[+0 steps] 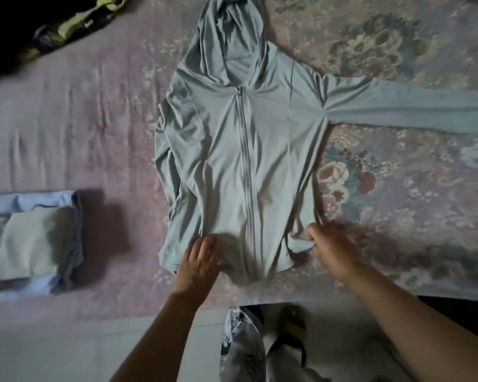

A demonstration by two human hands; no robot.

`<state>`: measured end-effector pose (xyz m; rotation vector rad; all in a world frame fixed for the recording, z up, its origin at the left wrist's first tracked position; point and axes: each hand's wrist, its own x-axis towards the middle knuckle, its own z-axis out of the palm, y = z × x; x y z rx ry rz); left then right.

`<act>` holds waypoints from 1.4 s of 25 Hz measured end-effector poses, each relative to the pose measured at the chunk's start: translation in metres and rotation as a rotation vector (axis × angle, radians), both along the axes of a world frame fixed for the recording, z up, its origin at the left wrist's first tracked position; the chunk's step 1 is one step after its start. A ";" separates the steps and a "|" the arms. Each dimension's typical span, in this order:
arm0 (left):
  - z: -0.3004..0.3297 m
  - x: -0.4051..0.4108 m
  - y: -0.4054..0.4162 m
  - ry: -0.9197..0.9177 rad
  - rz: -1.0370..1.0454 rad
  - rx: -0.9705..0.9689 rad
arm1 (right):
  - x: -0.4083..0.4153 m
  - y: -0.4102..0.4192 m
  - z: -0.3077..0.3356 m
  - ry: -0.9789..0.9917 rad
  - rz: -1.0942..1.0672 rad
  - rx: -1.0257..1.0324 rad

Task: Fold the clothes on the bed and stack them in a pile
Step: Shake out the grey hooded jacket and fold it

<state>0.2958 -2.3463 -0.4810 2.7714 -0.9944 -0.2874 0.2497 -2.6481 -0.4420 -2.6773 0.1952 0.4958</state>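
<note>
Grey zip hoodie (240, 161) laid front-up on bed (66, 119), zipped, hood toward the far side, one sleeve stretched out to the right, other sleeve apparently tucked along the left edge. Left hand (198, 260) flat on the hem with fingers straight, right hand (326, 244) pinching the hem's right corner; looked like the smoothing step before the first fold, next move probably calling for the right sleeve brought across the chest. Folded pile (36, 238) well to the left, dark garment (66, 20) at far corner.
</note>
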 end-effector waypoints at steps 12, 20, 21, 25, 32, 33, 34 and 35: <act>0.017 0.004 0.026 -0.204 0.028 -0.118 | -0.074 -0.052 0.002 -0.020 -0.436 0.040; 0.012 -0.037 0.031 -0.114 -0.286 -0.160 | -0.086 -0.093 0.013 0.187 -0.360 -0.181; 0.010 -0.040 0.030 -0.068 -0.272 -0.154 | -0.083 -0.095 0.010 0.246 -0.378 -0.202; 0.025 -0.027 0.029 0.029 0.106 -0.171 | -0.079 -0.068 0.005 0.171 -0.312 -0.343; 0.034 0.019 0.014 0.585 1.248 -0.287 | -0.020 0.095 -0.019 -0.060 0.253 -0.199; 0.032 0.021 0.014 0.606 1.258 -0.350 | -0.018 0.110 -0.024 0.003 0.299 -0.262; 0.032 0.022 0.014 0.608 1.239 -0.356 | -0.017 0.118 -0.030 0.091 0.305 -0.280; 0.034 0.024 0.015 0.603 1.231 -0.334 | -0.017 0.122 -0.029 0.204 0.283 -0.278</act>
